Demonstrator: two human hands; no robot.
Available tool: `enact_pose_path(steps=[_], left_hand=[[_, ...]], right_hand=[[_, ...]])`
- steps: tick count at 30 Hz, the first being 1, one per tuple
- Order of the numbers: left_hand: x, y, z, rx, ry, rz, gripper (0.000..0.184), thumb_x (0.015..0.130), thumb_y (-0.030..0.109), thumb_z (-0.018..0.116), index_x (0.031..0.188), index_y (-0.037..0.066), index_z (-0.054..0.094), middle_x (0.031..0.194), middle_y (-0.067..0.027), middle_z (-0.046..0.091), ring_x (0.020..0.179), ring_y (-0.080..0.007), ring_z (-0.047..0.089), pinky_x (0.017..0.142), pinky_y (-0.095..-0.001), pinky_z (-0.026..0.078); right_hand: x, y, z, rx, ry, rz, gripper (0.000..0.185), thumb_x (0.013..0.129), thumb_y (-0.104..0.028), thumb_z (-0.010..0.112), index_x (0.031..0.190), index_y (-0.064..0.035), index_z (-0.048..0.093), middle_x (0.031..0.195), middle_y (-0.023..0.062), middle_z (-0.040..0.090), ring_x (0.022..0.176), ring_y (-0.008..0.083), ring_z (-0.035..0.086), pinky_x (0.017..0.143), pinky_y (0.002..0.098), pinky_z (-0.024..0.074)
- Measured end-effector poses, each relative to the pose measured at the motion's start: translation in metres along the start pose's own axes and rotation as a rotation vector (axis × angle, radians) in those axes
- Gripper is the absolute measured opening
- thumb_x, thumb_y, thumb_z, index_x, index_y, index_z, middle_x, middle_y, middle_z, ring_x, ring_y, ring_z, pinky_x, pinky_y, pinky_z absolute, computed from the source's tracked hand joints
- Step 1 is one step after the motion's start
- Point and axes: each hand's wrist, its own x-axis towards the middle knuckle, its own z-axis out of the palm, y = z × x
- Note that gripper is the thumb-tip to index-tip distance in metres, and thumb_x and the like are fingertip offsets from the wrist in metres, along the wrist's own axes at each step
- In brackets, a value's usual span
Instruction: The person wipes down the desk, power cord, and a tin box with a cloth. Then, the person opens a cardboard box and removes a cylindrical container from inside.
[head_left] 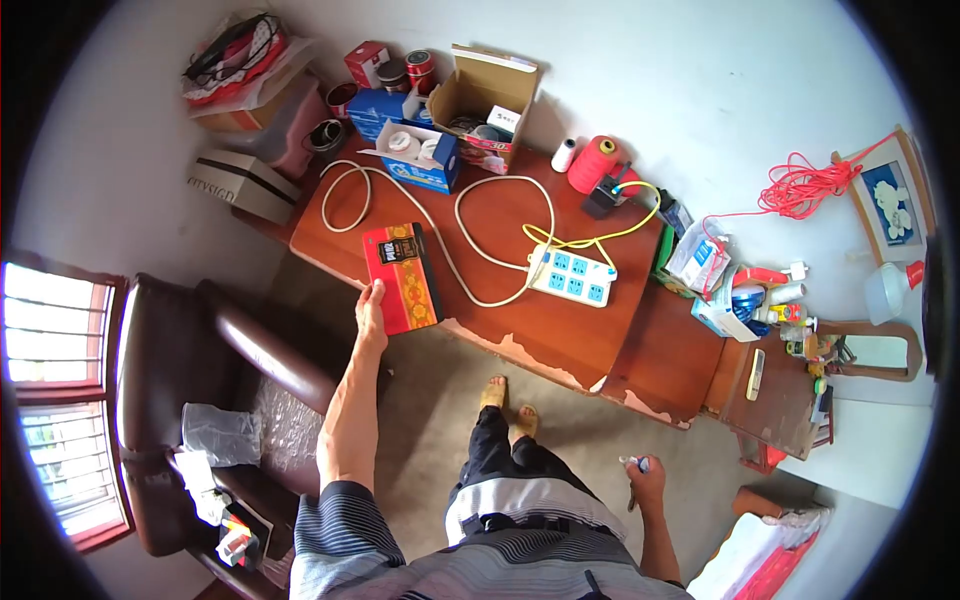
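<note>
My left hand [371, 318] is closed on the near left edge of a flat red box [398, 275] with a yellow patterned band and a black label. The box is at the front edge of the brown wooden desk [420, 210]; whether it rests on the wood I cannot tell. Low at my right side, away from the desk, my right hand [648, 480] is closed around something small, whitish and blue, with a dark part sticking down. Its kind is too small to make out. A white power strip [572, 275] with blue sockets lies to the right of the red box.
White cable loops and a yellow cord [560, 243] cross the desk. Behind them stand an open cardboard box [485, 80], a blue carton [430, 172] and a red thread cone [597, 160]. A brown armchair [165, 370] is at left. Red cord [795, 190] hangs at right.
</note>
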Motion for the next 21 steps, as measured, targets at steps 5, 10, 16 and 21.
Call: enact_pose_path(steps=[5, 10, 16, 21], left_hand=[[0.026, -0.001, -0.006, -0.025, -0.047, -0.061, 0.040, 0.102, 0.032, 0.061, 0.126, 0.001, 0.063, 0.115, -0.0068, 0.070, 0.104, -0.0171, 0.065, 0.093, -0.0313, 0.051], [0.046, 0.014, -0.021, 0.278, -0.185, -0.057, 0.047, 0.101, 0.032, 0.062, 0.134, -0.001, 0.060, 0.120, -0.0065, 0.068, 0.108, -0.0156, 0.062, 0.098, -0.0294, 0.047], [0.061, 0.024, -0.026, 0.404, -0.209, 0.009, 0.049, 0.100, 0.036, 0.063, 0.132, -0.001, 0.063, 0.114, -0.0062, 0.070, 0.103, -0.0141, 0.063, 0.092, -0.0283, 0.049], [0.060, 0.018, -0.026, 0.516, -0.156, 0.189, 0.045, 0.099, 0.032, 0.062, 0.128, -0.002, 0.066, 0.106, -0.0085, 0.072, 0.096, -0.0134, 0.064, 0.084, -0.0293, 0.051]], right_hand=[[-0.005, -0.003, 0.007, -0.017, -0.025, 0.187, 0.028, 0.078, -0.020, 0.079, 0.094, 0.0000, 0.067, 0.085, 0.0109, 0.066, 0.071, 0.0216, 0.063, 0.068, 0.0365, 0.0519], [-0.009, -0.010, 0.007, -0.010, -0.003, 0.224, 0.027, 0.078, -0.021, 0.079, 0.094, -0.0015, 0.068, 0.081, 0.0109, 0.067, 0.071, 0.0229, 0.064, 0.068, 0.0367, 0.0520], [-0.006, -0.009, 0.004, -0.070, 0.041, 0.143, 0.023, 0.079, -0.019, 0.079, 0.092, -0.0027, 0.069, 0.075, 0.0081, 0.066, 0.066, 0.0194, 0.062, 0.063, 0.0341, 0.0508], [-0.007, -0.002, 0.008, -0.113, 0.124, 0.060, 0.022, 0.079, -0.017, 0.079, 0.091, -0.0024, 0.068, 0.071, 0.0055, 0.064, 0.061, 0.0156, 0.060, 0.059, 0.0318, 0.0497]])
